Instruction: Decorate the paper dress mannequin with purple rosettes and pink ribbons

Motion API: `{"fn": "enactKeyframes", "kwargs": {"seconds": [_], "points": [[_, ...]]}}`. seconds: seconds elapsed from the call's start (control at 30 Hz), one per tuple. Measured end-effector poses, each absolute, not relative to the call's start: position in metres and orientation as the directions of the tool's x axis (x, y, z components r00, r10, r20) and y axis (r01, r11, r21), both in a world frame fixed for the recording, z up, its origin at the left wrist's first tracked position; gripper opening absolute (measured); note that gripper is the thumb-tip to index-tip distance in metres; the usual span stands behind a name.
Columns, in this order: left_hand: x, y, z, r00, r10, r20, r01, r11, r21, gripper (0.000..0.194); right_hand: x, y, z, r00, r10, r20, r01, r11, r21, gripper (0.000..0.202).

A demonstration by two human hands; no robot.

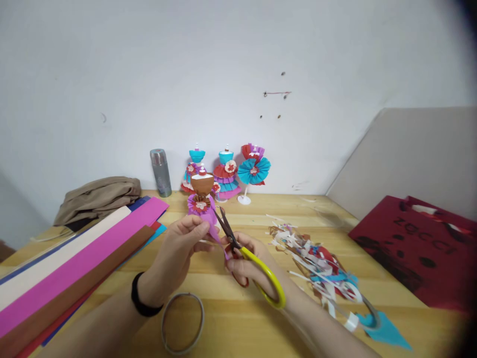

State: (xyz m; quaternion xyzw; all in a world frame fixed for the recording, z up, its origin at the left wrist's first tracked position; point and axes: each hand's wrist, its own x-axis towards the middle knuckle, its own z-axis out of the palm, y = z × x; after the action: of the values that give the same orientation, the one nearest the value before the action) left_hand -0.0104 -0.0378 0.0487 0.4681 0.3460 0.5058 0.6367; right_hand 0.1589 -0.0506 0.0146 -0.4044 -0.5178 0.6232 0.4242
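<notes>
My left hand (188, 239) pinches a purple paper strip (213, 229) over the wooden table (223, 318), in front of the brown-topped paper doll (201, 191). My right hand (248, 258) is closed around yellow-handled scissors (257, 263), blades parted, fingers at the strip's lower end.

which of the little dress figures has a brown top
The front figure, nearest the left hand. Its top is brown; the back left figure and back middle figure have blue tops, the back right figure red and purple.
</notes>
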Motion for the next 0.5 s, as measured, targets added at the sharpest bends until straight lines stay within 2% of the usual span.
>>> {"fn": "enactKeyframes", "kwargs": {"seconds": [0.2,0.43,0.5], "points": [[-0.011,-0.04,0.05,0.278,0.959,0.048,-0.338,0.051,0.94,0.035,0.162,-0.049,0.009,-0.458,0.886,-0.067,-0.153,-0.153,-0.976,0.046],[-0.015,-0.037,0.057,0.198,0.979,0.055,-0.341,0.016,0.94,0.038,0.177,-0.037,-0.002,-0.442,0.897,-0.001,-0.105,-0.053,-0.993,0.068],[-0.017,-0.036,0.059,0.182,0.982,0.059,-0.339,0.006,0.941,0.039,0.184,-0.037,0.001,-0.44,0.898,0.023,-0.082,-0.014,-0.997,0.068]]}}
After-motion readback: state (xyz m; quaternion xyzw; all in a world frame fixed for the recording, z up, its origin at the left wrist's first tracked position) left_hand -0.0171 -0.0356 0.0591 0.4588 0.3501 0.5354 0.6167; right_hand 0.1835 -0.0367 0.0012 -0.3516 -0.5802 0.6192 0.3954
